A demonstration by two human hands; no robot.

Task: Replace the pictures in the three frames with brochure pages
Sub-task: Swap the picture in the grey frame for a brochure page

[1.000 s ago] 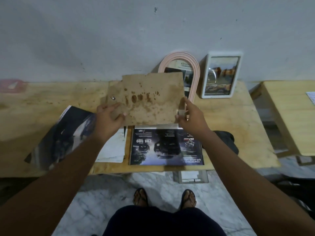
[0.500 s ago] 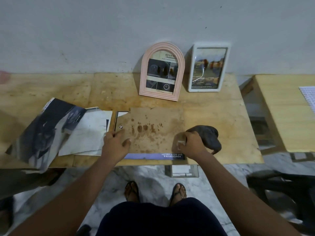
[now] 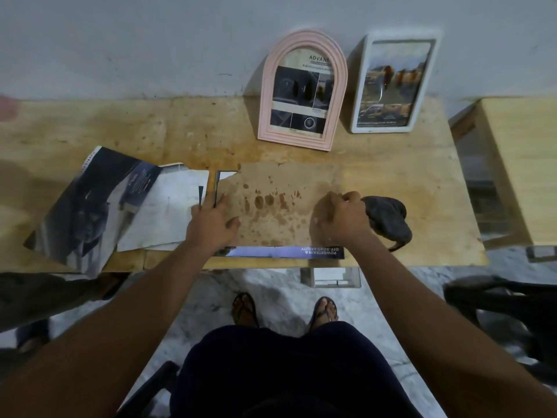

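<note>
both hands meet the backing board [image 3: 280, 203]: left hand [image 3: 211, 224] flat, right hand [image 3: 340, 218] curled, hold unclear; align it squarely over the brochure page [image 3: 286, 252] beneath.

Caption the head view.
Left hand and right hand rest on a stained backing board covering a brochure page; pink arched frame and white frame lean behind.

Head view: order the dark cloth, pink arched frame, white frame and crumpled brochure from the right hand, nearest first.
1. dark cloth, right beside the right hand.
2. pink arched frame and white frame, against the back wall; too close to call.
3. crumpled brochure, far left.
</note>
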